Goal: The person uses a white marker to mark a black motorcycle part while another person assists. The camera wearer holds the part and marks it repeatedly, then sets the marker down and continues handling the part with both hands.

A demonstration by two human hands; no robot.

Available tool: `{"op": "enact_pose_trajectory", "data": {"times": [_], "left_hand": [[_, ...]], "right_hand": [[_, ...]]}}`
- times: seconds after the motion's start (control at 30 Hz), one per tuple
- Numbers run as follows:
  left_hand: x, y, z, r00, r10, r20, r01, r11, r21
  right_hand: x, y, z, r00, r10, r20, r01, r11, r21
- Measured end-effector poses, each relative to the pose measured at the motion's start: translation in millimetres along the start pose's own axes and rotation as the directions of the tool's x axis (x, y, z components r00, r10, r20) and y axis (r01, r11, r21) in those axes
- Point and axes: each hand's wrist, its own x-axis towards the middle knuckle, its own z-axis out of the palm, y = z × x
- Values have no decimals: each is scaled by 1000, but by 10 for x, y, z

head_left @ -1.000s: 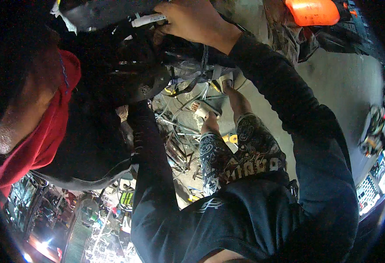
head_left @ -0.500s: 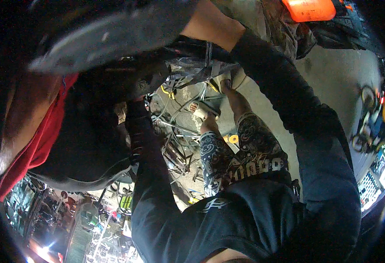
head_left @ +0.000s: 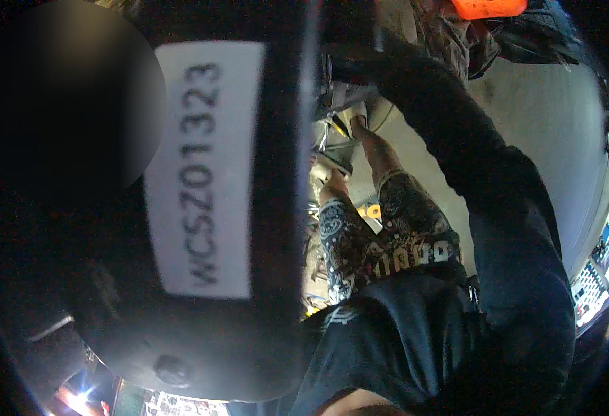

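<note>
A large smooth black object point(head_left: 242, 353) with a white printed label point(head_left: 200, 173) stands very close and fills the left half of the view. It covers my left arm and left hand completely. My right arm, in a dark sleeve point(head_left: 478, 132), reaches up toward the top middle. Its far end runs into dark shapes there, so my right hand is hidden and whatever it holds or touches cannot be made out. Part of a dark frame-like thing point(head_left: 346, 93) shows beside the black object's edge, above my feet.
Below are my legs in patterned shorts point(head_left: 415, 215) on a grey floor point(head_left: 526, 104). A yellow round piece point(head_left: 372, 211) lies by my leg. An orange item point(head_left: 491, 7) rests on dark cloth at the top right. A white perforated panel point(head_left: 592, 295) stands at right.
The labelled black object has come in front at left, covering my left arm, the red cloth and the floor clutter. My bare right wrist, visible before, is now hidden.
</note>
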Motion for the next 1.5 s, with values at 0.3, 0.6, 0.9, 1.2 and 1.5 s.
{"op": "enact_pose_trajectory", "data": {"times": [0.3,0.6,0.9,1.2,1.5], "left_hand": [[-394,-235,439,998,50,-38,-56,980,-190],[-651,-526,992,960,176,219,-19,820,-572],[-1592,-579,916,970,57,-237,-188,792,-581],[-3887,-1400,-340,719,-279,-636,4,918,-398],[-4947,-958,-939,520,-701,-488,800,600,-10]], "right_hand": [[-90,-180,-263,979,185,85,-179,981,-79],[-675,-813,-311,863,396,-315,-352,917,189],[-1267,-1771,487,568,814,124,-703,400,588],[-1246,-2263,779,445,693,568,-175,-555,813],[-1428,-2230,506,384,863,329,-426,-151,892]]}}
